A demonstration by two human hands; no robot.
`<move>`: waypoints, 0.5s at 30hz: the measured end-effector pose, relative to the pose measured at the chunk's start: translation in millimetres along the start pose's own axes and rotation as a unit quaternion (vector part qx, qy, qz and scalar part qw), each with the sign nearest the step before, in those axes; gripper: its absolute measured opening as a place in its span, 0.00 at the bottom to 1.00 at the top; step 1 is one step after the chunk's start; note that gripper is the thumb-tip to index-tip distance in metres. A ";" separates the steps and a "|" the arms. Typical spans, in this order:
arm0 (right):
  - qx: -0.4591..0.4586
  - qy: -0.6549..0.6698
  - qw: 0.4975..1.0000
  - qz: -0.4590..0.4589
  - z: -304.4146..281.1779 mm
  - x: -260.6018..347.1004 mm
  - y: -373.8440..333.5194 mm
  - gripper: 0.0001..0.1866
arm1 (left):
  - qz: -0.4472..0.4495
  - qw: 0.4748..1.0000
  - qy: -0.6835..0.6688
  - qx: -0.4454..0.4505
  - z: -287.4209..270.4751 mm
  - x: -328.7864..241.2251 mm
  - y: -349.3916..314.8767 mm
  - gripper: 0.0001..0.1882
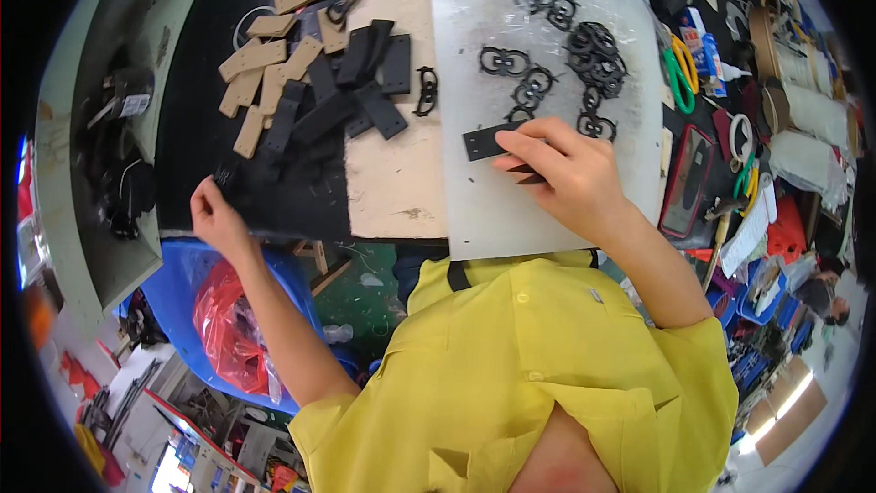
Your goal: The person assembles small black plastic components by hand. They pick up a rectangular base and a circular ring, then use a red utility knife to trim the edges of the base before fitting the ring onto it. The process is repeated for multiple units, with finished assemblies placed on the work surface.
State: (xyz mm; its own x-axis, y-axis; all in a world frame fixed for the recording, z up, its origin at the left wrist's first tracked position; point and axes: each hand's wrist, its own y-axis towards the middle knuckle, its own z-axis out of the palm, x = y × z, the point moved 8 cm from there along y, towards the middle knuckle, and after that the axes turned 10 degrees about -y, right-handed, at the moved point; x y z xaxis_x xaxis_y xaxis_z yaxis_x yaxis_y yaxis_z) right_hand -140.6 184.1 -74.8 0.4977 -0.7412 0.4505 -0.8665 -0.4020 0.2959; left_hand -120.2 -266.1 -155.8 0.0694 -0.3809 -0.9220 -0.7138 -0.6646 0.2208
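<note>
My right hand [579, 173] is over the white sheet [502, 210], its thumb and fingers closed on a flat black strip [481, 144] with small holes. A second dark, thin piece [531, 177] shows under those fingers; its kind is unclear. At the left, my left hand [217, 217] is pinched over the black table surface, beside small dark bits [222, 177]. What sits between its fingertips is too small to make out. Black double-ring pieces [534, 89] lie on the sheet beyond my right hand, several heaped together [595, 59]. One more ring piece [426, 91] rests on the cream board [392, 192].
Black strips [319, 119] and tan strips [251, 58] lie piled at the left. To the right are green-handled scissors [677, 78], a red-edged phone-like object [689, 181] and rolls of material [808, 110]. A blue bin [169, 288] with red plastic stands below the table's left edge.
</note>
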 end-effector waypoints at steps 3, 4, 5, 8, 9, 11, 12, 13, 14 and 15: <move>0.005 -0.038 0.999 -0.013 10.9 5.8 18.9 0.19 | 0.092 0.976 0.196 -0.014 -2.4 0.5 6.7 0.12; 0.005 -0.058 0.998 -0.018 15.2 7.2 28.1 0.18 | 0.080 0.983 0.165 -0.031 -7.8 8.7 6.5 0.12; 0.005 -0.071 0.997 -0.027 18.6 11.4 39.4 0.17 | 0.046 0.987 0.152 -0.037 -8.5 6.4 4.8 0.11; 0.013 -0.092 0.995 -0.030 37.9 20.9 70.7 0.15 | 0.125 0.972 0.168 -0.107 1.3 -31.2 -8.0 0.10; 0.041 -0.102 0.993 -0.038 51.4 22.0 78.6 0.15 | 0.155 0.967 0.169 -0.114 12.7 -54.0 -17.5 0.10; 0.105 -0.146 0.983 -0.043 69.5 19.2 86.8 0.15 | 0.172 0.978 0.098 -0.062 38.5 -88.7 -37.5 0.07; 0.137 -0.141 0.980 -0.026 74.9 17.7 89.2 0.12 | 0.205 0.976 0.067 -0.033 51.8 -105.9 -49.0 0.05; 0.111 -0.081 0.990 -0.009 67.4 16.4 91.3 0.11 | 0.229 0.972 0.050 0.004 63.5 -119.4 -60.5 0.05; 0.085 -0.022 0.996 0.007 61.8 14.2 91.6 0.10 | 0.209 0.977 0.005 0.044 74.6 -119.9 -72.5 0.07; 0.057 0.036 0.997 0.025 55.0 10.3 90.6 0.08 | 0.188 0.978 -0.041 0.085 87.6 -121.9 -85.7 0.08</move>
State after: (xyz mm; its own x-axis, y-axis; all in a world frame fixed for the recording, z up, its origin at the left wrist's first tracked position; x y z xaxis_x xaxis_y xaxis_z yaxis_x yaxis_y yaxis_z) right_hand -216.1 110.4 -89.7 0.4515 -0.7229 0.5230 -0.8871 -0.4270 0.1755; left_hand -128.5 -106.3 -90.2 -0.2713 -0.5210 -0.8093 -0.7838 -0.3684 0.4999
